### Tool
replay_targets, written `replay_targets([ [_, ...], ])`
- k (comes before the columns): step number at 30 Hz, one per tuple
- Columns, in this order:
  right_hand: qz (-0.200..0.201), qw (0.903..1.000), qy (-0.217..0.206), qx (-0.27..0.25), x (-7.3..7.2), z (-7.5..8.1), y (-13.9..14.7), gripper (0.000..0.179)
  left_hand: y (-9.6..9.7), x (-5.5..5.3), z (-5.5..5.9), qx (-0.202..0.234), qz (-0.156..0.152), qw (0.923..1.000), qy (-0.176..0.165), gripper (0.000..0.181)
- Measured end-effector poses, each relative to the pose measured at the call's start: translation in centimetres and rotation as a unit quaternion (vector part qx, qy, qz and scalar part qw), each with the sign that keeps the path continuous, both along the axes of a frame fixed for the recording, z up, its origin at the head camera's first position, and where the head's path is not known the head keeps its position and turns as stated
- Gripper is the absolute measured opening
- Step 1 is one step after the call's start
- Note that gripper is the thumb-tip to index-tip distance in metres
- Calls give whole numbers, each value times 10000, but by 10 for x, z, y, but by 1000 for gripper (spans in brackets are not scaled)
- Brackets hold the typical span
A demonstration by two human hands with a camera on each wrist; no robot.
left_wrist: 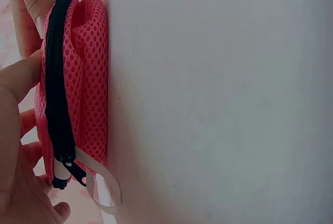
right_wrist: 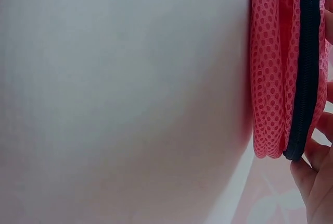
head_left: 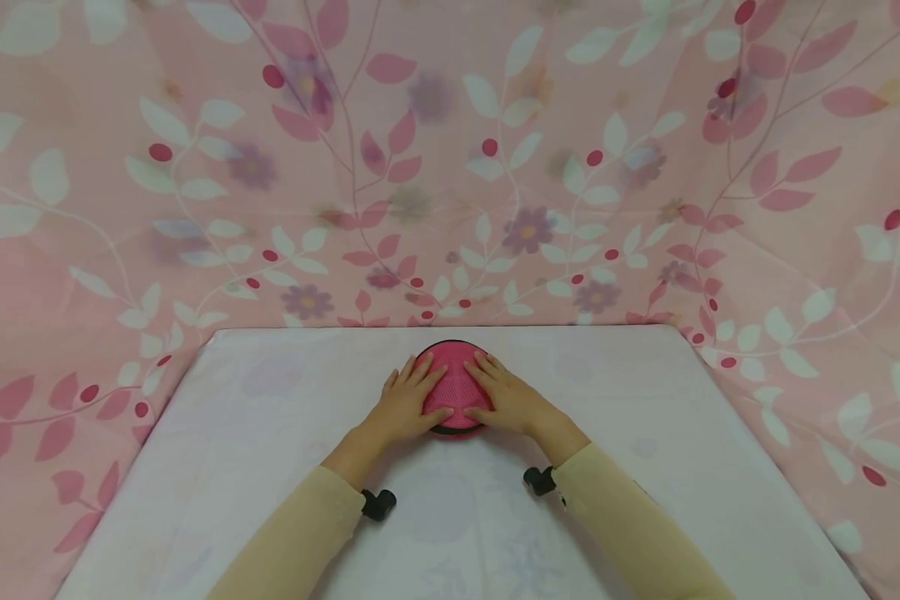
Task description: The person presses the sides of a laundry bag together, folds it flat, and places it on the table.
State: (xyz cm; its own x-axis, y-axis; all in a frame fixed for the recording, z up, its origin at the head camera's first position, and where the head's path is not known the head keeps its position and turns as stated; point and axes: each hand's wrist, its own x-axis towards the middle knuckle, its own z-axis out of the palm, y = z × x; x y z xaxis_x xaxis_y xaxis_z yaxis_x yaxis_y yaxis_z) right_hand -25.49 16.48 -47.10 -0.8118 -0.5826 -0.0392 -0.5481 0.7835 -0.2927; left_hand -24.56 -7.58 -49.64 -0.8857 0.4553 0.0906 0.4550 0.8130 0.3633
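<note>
A round pink mesh bag (head_left: 456, 387), with a black zipper (left_wrist: 58, 83) running around its side, lies flat near the far edge of the white-covered table. From the left, my left hand (head_left: 405, 404) rests on its top with fingers spread. My right hand (head_left: 521, 404) lies on the opposite side the same way, its thumb close to the left thumb. The zipper slider (left_wrist: 67, 161) and a pale ribbon loop (left_wrist: 106, 185) show by the left fingers. In the right wrist view, the mesh side (right_wrist: 266, 67) bulges in folds below the zipper (right_wrist: 306, 73), and right fingertips (right_wrist: 304, 174) touch its edge.
The white tablecloth (head_left: 450, 517) spreads around the bag. Behind the table and at both sides hangs a pink leaf-patterned cloth (head_left: 450, 167). Small black devices (head_left: 378, 504) sit at the sleeve cuffs.
</note>
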Motion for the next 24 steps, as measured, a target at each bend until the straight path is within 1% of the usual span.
replay_targets([
  [9,-45,9999,-97,-104,-1,-4,-1,82,0,-1,0,-50,46,9999,-149,77],
  [16,-37,9992,-384,-50,-2,-7,-1,84,-1,-2,-4,-278,79,9990,-342,79],
  [19,-34,9984,-556,-15,-2,-7,-1,86,-1,-2,-4,-308,64,9986,-418,80],
  [24,43,9969,-788,71,-3,-6,-1,87,-2,-3,-5,-486,52,9977,-468,82],
])
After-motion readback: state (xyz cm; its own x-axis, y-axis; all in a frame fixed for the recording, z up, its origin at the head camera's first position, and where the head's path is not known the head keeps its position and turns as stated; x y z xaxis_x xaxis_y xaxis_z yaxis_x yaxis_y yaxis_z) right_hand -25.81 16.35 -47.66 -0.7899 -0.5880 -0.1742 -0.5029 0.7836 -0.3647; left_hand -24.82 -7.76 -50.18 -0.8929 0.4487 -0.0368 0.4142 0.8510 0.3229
